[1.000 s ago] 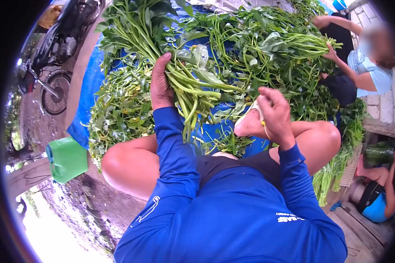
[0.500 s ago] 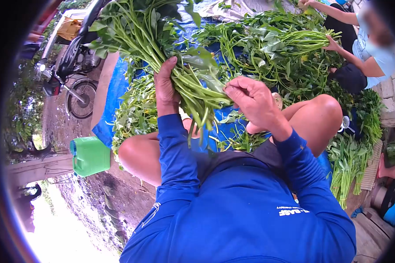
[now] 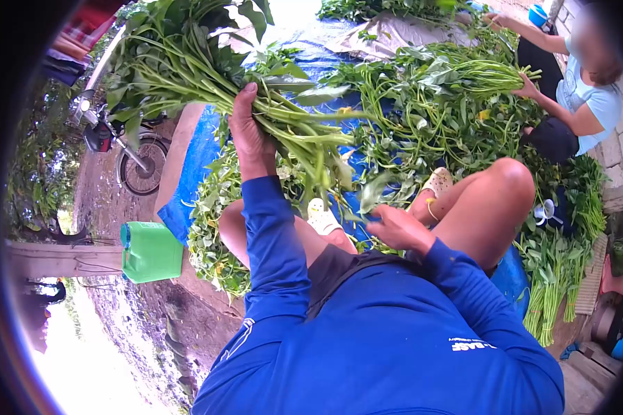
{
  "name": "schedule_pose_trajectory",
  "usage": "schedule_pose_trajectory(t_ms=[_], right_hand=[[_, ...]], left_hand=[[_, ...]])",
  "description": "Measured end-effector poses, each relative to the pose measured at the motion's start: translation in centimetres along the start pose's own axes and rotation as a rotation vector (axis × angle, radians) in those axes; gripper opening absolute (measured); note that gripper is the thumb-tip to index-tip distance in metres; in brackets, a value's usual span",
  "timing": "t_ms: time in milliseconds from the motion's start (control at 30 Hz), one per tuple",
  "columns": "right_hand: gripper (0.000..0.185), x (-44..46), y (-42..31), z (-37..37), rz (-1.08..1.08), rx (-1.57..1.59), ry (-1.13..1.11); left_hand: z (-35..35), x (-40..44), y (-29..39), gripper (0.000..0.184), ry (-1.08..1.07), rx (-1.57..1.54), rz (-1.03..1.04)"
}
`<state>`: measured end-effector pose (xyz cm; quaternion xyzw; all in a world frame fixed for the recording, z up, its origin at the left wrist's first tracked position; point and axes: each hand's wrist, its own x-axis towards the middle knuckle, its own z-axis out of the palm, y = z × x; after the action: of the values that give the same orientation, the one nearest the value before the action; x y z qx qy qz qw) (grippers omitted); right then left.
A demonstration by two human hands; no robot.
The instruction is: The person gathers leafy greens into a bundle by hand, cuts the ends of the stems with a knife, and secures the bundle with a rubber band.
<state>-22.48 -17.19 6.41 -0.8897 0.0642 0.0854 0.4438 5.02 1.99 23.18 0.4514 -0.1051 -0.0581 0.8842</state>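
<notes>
My left hand (image 3: pixel 250 131) closes round water spinach stems (image 3: pixel 218 97), probably to keep them bundled; my right hand (image 3: pixel 403 228) curls near a leaf (image 3: pixel 375 192), pinch unclear.

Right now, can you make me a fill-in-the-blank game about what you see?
1. Your ____ hand grips the big leafy bunch.
2. The plastic jug is coloured ____.
3. Beside that jug, the edge of the tarp is ____.
4. The jug stands on your ____ side, away from the co-worker.

Missing words: left; green; blue; left.
</notes>
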Motion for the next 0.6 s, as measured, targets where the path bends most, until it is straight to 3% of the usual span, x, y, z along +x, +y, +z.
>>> schedule_pose_trajectory(t_ms=[33,100,233,300,367,600], right_hand=[[0.031,-0.5,-0.5,-1.0,-0.117,-0.331,0.015],[0.028,-0.1,-2.4,-5.9,-0.037,-0.172,0.180],[0.021,0.2,-13.8,-15.0,-0.245,0.364,0.522],[0.010,2.4,-17.4,-15.5,-0.719,0.193,0.570],[0.007,3.8,-20.7,-14.6,-0.542,0.035,0.411],[0.018,7.7,-20.1,-10.6,-0.516,0.533,0.331]], left_hand=[[-0.2,0.4,0.7,0.030,-0.022,-0.028,-0.032],[-0.5,1.1,1.9,0.031,-0.068,-0.085,-0.099],[0.4,0.2,2.6,0.036,-0.188,-0.152,-0.241],[0.4,0.4,1.3,0.039,-0.287,-0.185,-0.248],[2.2,-0.6,0.8,0.039,-0.271,-0.177,-0.226],[1.5,0.0,1.4,0.041,-0.237,-0.059,-0.216]])
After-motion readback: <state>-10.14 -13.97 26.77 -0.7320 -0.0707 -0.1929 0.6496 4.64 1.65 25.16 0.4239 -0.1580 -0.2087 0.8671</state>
